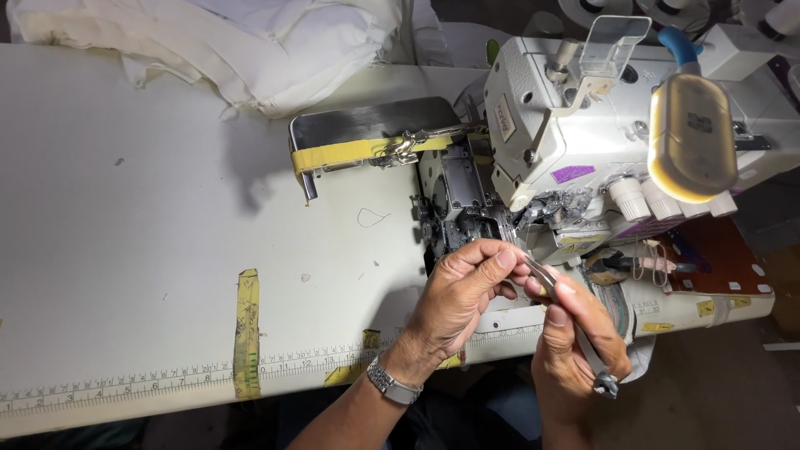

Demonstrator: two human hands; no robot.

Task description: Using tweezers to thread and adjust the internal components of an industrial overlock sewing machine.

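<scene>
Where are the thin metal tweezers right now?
In the head view, the thin metal tweezers sit low and right of centre, gripped in the right hand, tips pointing toward the left hand by the white sewing machine.

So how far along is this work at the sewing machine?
Done: the machine's front stands open, its metal parts bare. In hand: the right hand holds tweezers aimed at those parts, and the left hand pinches beside their tip. Left: the white cloth lies heaped, away from the needle.

L hand [462, 292]: bare, metal link wristwatch [392, 383] on wrist, no sleeve visible. R hand [575, 333]: bare, no rings, no watch, forearm uncovered.
</scene>
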